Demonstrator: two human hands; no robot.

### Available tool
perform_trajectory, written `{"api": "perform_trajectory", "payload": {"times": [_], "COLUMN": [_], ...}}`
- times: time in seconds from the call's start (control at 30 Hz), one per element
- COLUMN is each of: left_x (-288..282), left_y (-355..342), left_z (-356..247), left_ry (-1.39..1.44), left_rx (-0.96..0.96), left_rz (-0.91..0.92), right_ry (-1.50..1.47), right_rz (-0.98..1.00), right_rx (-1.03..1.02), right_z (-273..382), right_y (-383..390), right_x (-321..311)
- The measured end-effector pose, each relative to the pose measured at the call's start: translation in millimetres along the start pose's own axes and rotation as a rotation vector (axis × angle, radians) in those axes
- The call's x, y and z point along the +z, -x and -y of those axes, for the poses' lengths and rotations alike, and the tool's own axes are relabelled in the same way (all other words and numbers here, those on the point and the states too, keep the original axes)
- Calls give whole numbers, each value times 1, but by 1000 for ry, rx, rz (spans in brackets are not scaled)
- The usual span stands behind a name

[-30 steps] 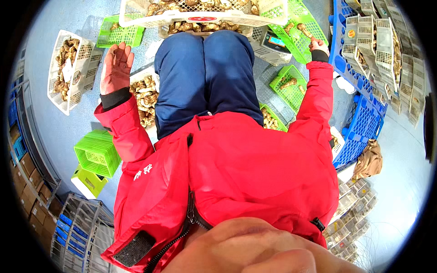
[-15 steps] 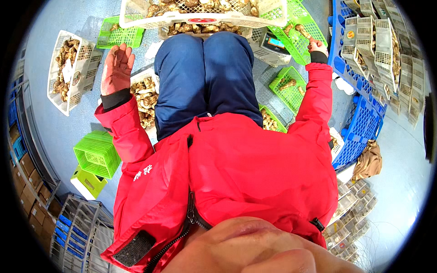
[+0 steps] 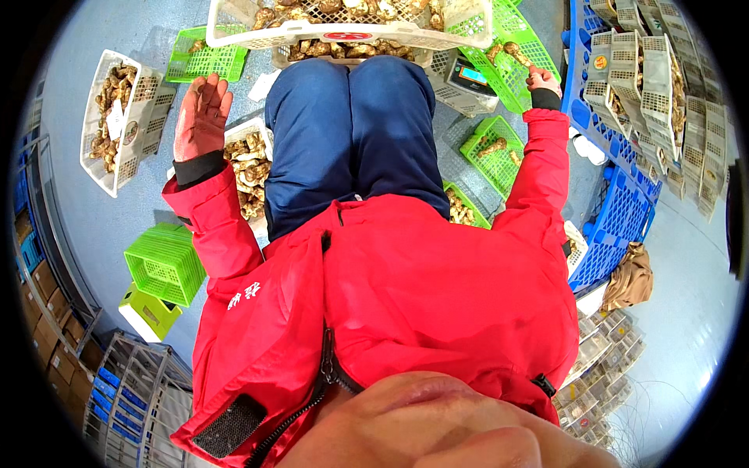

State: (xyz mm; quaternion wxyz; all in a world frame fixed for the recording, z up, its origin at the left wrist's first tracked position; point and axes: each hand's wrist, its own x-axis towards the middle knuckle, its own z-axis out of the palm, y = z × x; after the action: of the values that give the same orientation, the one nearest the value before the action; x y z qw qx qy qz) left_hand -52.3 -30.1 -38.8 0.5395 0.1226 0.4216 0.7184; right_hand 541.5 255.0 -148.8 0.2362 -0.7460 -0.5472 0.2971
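Observation:
My left hand (image 3: 201, 117) is raised with palm up and fingers apart, holding nothing, above a white crate of mushrooms (image 3: 250, 173) beside my left leg. My right hand (image 3: 543, 81) reaches out to the far right, fingers closed on the stem end of a brown-and-white mushroom (image 3: 516, 54). That mushroom is over a tilted green basket (image 3: 524, 87), where another mushroom (image 3: 494, 52) lies. In front of my knees, a large white crate (image 3: 328, 33) holds several mushrooms, above a second container with more. Nearer my right arm, a green basket (image 3: 477, 156) contains a few mushrooms.
A scale with a lit display (image 3: 473, 76) stands right of my knees. At left are a white crate (image 3: 148, 105) of mushrooms, a green basket (image 3: 191, 76), stacked green baskets (image 3: 165, 264) and a wire rack (image 3: 140, 390). Blue pallets (image 3: 616, 222) and stacked crates line the right.
My right hand and the mushroom in it have shifted very slightly down and to the left. The left hand stays nearly in place, still open.

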Motion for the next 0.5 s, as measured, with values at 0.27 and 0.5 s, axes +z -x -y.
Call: {"api": "perform_trajectory", "payload": {"times": [0.27,0.5], "left_x": [-4,-3], "left_y": [1,-1], "left_z": [1,2], "left_ry": [-4,4], "left_rx": [4,-15], "left_rz": [-25,6], "right_ry": [6,49], "right_rz": [12,-18], "right_rx": [-33,92], "right_z": [10,4], "right_y": [5,3], "right_x": [2,0]}}
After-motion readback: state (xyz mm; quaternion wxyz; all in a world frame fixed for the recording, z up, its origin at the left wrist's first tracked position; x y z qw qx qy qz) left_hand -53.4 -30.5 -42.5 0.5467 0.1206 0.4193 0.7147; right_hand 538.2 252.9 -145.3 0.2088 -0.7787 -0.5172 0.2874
